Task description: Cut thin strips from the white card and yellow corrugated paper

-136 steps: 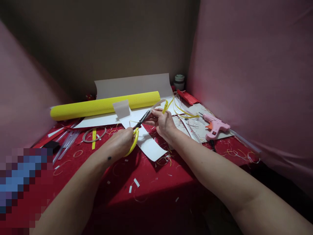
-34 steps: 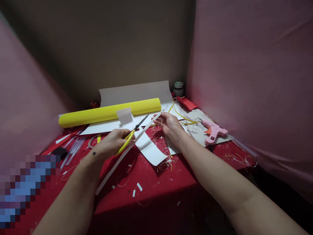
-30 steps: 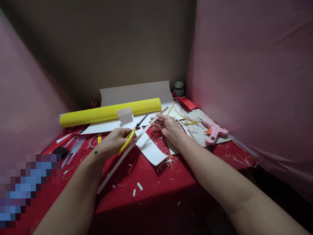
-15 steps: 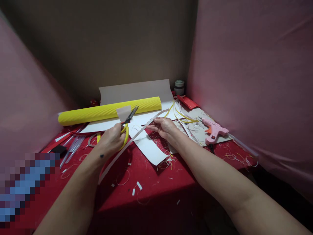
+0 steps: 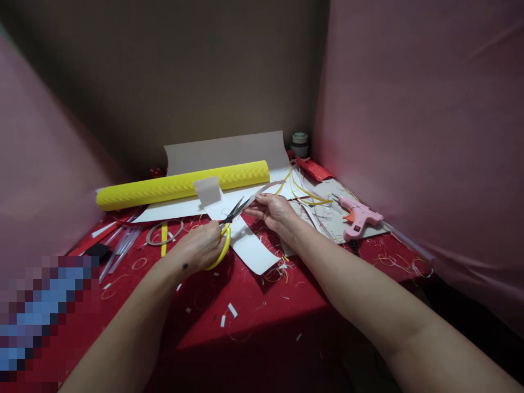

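My left hand (image 5: 203, 244) is closed around scissors (image 5: 228, 236) with yellow handles. Their dark blades are parted and point up and right, close to the fingertips of my right hand (image 5: 275, 210). Between those fingertips I pinch a narrow pale paper strip (image 5: 268, 188), whose far end reaches back to the right. The blade tips meet the near part of the strip; whether they touch it I cannot tell. Under both hands lies a longer white paper piece (image 5: 256, 252), curled up at its far end.
Behind the hands, a yellow corrugated roll (image 5: 180, 184) rests on a large white sheet (image 5: 229, 143). A pink glue gun (image 5: 362, 217) lies at right on a grey board (image 5: 327, 191). Clear sticks (image 5: 123, 245), a tape ring (image 5: 153, 234) and paper scraps lie on the red cloth (image 5: 262, 305).
My left hand has moved right and down, bringing the scissors to the strip near my right fingers. The strip's long lower part no longer shows. My right hand has barely moved.
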The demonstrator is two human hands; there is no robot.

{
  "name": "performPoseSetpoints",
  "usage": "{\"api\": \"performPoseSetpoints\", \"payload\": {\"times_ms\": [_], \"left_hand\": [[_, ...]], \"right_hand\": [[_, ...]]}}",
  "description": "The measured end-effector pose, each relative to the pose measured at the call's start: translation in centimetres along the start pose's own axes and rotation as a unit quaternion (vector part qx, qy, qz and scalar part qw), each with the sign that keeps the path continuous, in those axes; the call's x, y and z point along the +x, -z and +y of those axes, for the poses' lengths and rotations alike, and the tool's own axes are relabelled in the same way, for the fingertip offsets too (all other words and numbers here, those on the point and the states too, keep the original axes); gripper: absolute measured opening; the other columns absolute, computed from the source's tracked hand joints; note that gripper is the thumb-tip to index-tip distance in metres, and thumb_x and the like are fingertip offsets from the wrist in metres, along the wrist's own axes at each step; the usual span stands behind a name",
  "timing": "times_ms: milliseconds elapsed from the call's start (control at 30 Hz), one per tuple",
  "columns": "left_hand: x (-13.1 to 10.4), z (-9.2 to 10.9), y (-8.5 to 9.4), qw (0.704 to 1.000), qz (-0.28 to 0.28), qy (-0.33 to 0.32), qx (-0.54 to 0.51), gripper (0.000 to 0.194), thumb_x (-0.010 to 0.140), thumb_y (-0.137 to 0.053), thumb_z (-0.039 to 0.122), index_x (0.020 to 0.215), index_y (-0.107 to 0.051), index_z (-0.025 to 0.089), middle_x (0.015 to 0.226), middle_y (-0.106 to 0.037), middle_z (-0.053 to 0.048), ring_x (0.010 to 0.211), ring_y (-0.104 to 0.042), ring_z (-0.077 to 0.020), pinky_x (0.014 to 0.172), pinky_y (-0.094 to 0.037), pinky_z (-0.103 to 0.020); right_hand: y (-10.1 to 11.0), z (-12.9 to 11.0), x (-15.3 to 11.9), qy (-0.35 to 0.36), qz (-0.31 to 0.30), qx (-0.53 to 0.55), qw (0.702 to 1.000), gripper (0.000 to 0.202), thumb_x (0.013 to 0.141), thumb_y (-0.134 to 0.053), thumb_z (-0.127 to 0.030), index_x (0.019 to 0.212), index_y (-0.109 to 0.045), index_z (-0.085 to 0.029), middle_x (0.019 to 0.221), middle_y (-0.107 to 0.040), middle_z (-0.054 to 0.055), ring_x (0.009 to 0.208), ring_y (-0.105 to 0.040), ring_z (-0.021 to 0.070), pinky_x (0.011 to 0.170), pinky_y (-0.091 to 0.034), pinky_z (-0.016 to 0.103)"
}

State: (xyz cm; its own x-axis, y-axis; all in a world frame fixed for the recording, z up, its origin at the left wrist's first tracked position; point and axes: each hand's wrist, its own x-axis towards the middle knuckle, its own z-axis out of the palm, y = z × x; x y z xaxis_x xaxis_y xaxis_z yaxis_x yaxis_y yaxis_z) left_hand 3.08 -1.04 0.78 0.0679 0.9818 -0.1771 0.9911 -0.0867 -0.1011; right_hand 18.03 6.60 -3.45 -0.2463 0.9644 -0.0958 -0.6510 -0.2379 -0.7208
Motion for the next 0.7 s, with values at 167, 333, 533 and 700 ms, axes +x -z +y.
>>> {"api": "performPoseSetpoints", "payload": {"times_ms": [167,333,533,700], "left_hand": [[0.3,0.1,-0.4,1.000,0.004,-0.011,0.006,0.037,0.083,-0.024,0.036,0.090,-0.052,0.013,0.082,-0.063,-0.017,0.069,-0.061,-0.0238,0.054,-0.038,-0.030],[0.8,0.0,-1.2,0.999,0.021,-0.014,0.039,0.035,0.083,-0.025,0.030,0.093,-0.052,0.011,0.086,-0.064,-0.020,0.075,-0.062,-0.0256,0.054,-0.038,-0.030],[0.7,-0.1,-1.0,0.998,0.011,-0.022,0.058,0.034,0.084,-0.026,0.028,0.094,-0.053,0.010,0.082,-0.064,-0.021,0.073,-0.062,-0.0259,0.054,-0.038,-0.030],[0.5,0.0,-0.6,0.998,0.012,-0.038,0.051,0.034,0.084,-0.027,0.027,0.094,-0.054,0.011,0.081,-0.064,-0.018,0.071,-0.061,-0.0249,0.056,-0.037,-0.030]], "right_hand": [[-0.1,0.0,-0.1,-0.009,-0.003,-0.009,1.000,0.015,0.074,-0.047,-0.005,0.063,-0.051,-0.014,0.055,-0.059,0.002,0.058,-0.060,0.0125,0.069,-0.053,0.036],[-0.2,-0.1,-0.2,-0.006,0.001,-0.014,1.000,0.015,0.074,-0.050,-0.006,0.062,-0.050,-0.015,0.054,-0.057,0.000,0.056,-0.059,0.0120,0.065,-0.054,0.033],[-0.1,0.1,0.0,0.007,0.000,-0.026,1.000,0.014,0.073,-0.051,-0.008,0.062,-0.051,-0.015,0.054,-0.058,0.002,0.057,-0.060,0.0139,0.067,-0.053,0.036],[-0.1,0.1,0.1,0.013,0.006,-0.027,1.000,0.012,0.072,-0.050,-0.009,0.062,-0.050,-0.015,0.051,-0.057,0.002,0.055,-0.060,0.0143,0.067,-0.053,0.037]]}}
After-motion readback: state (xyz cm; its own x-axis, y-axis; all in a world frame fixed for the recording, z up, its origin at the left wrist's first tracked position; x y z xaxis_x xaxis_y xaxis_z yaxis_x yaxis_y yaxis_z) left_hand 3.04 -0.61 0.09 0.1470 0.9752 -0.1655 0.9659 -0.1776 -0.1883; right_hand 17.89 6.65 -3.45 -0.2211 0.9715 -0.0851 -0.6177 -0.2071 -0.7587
